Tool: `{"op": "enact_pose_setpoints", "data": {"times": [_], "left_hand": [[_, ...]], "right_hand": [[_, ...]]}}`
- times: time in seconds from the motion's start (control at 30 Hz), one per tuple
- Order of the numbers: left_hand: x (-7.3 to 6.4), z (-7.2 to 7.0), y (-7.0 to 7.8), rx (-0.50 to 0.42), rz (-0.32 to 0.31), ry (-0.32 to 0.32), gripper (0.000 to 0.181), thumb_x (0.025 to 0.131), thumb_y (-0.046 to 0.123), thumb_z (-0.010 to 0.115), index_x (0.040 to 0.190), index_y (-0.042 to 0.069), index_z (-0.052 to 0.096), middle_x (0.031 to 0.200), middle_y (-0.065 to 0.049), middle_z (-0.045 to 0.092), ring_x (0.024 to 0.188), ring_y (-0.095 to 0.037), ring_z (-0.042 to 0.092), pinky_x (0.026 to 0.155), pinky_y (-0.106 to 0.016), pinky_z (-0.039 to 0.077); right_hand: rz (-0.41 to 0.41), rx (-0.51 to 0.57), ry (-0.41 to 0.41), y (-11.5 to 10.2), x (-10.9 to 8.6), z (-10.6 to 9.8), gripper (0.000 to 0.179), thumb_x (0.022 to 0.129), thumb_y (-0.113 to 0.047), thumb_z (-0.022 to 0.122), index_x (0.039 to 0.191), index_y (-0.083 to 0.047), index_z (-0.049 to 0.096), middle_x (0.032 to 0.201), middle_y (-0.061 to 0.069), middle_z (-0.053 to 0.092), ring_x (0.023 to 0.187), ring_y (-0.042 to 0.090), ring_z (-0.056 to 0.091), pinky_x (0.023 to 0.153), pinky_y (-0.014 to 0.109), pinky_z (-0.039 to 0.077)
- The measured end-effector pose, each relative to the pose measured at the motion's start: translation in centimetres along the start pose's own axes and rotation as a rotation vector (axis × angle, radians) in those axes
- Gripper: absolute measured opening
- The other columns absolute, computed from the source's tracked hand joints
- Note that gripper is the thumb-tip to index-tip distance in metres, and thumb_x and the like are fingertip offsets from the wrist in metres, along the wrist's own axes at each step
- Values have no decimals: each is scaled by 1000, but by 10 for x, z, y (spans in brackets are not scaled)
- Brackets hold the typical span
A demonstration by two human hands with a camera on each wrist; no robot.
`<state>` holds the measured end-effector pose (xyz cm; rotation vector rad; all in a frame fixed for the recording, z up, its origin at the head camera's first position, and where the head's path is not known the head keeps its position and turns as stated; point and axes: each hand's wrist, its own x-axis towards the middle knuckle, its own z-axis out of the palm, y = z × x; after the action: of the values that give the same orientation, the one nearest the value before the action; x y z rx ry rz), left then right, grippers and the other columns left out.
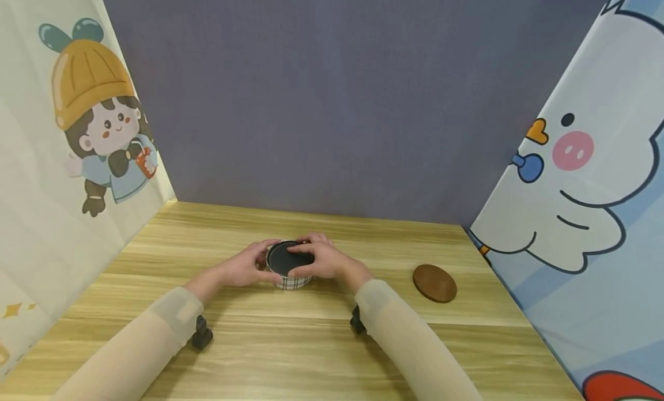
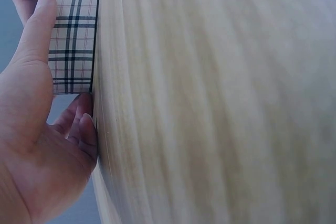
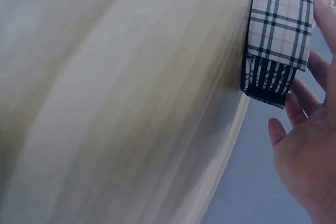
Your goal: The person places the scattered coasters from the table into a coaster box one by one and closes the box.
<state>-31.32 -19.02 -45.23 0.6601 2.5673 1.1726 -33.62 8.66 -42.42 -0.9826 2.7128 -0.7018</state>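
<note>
A round coaster holder (image 1: 293, 283) with a black, white and pink plaid side stands on the wooden table. From above its top shows a black round surface (image 1: 282, 258). My left hand (image 1: 248, 266) holds the left side, its thumb along the front in the left wrist view and its other fingers partly hidden behind. Over the right rim, my right hand (image 1: 324, 259) has its thumb and a finger at the black top, with the rest behind. In the right wrist view, a side opening (image 3: 268, 74) shows several stacked plaid edges. Off to the right lies a brown round coaster (image 1: 434, 283).
The wooden table (image 1: 280, 355) ends at a grey-purple back panel (image 1: 321, 101). A cartoon-printed curtain (image 1: 31, 159) hangs along the left side and another printed curtain (image 1: 596, 228) along the right.
</note>
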Motion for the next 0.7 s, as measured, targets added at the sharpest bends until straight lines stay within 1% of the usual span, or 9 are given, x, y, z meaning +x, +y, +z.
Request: {"op": "enact_pose_setpoints", "data": {"times": [0.17, 0.43, 0.7], "left_hand": [[-1, 0, -1, -6, 6, 0, 103, 96, 46, 87, 174, 16, 27, 150, -27, 45, 120, -28, 65, 103, -53, 52], [-1, 0, -1, 0, 4, -4, 102, 96, 46, 86, 174, 16, 27, 149, -26, 45, 119, -27, 63, 103, -52, 51], [-1, 1, 0, -4, 1, -6, 104, 96, 47, 87, 174, 16, 26, 150, -27, 44, 119, -28, 63, 102, -51, 52]], "right_hand": [[-18, -22, -3, 2, -2, 2, 65, 100, -57, 76, 159, -33, 60, 174, 3, 41, 154, 30, 35, 127, 59, 31], [-19, -29, -10, 3, -2, 2, 65, 101, -57, 76, 160, -34, 59, 174, 1, 40, 154, 29, 34, 126, 57, 30], [-14, -23, -6, 3, -4, 3, 65, 101, -58, 75, 160, -34, 59, 172, -3, 45, 149, 26, 37, 122, 54, 33]]}}
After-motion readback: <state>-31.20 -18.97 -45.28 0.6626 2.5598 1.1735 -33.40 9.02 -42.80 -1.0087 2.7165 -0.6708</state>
